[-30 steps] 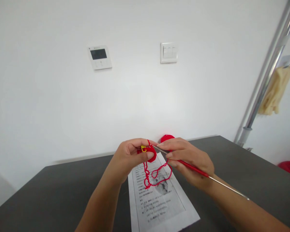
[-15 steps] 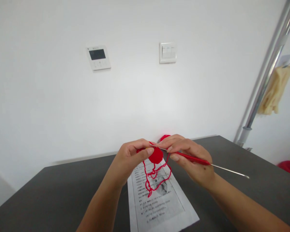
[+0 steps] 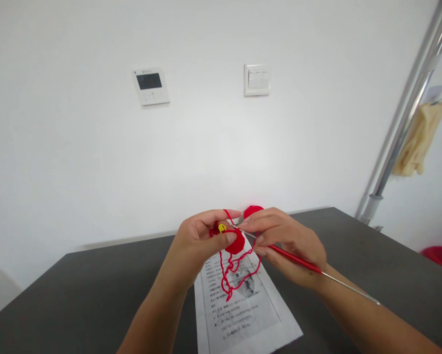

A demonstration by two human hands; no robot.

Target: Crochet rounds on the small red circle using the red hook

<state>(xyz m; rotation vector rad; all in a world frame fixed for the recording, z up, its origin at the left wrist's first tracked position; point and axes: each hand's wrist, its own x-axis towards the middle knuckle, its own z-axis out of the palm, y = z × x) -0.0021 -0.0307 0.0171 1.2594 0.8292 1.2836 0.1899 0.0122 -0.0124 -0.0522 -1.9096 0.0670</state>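
Observation:
Between its thumb and fingers my left hand [image 3: 196, 243] pinches a small round red crochet piece [image 3: 236, 243]. Red yarn [image 3: 228, 215] runs over the raised index finger of that hand. A yellow stitch marker [image 3: 222, 228] shows at the piece's upper left edge. My right hand [image 3: 292, 243] is closed around a crochet hook [image 3: 294, 256] with a red grip and metal ends. The hook's tip meets the yarn at the top of the piece. Loose loops of yarn hang below, over a printed sheet [image 3: 250, 322].
A ball of red yarn [image 3: 252, 211] sits against the white wall behind my right hand. The printed sheet lies on a dark grey table [image 3: 106, 290]. At the right are a metal pole [image 3: 405, 120], hanging pale yellow gloves [image 3: 422, 140] and a red object [image 3: 440, 256].
My left index finger has lifted, drawing the yarn up, and the yellow marker has come into view. The crochet piece has tilted and the hook's rear end has dropped lower.

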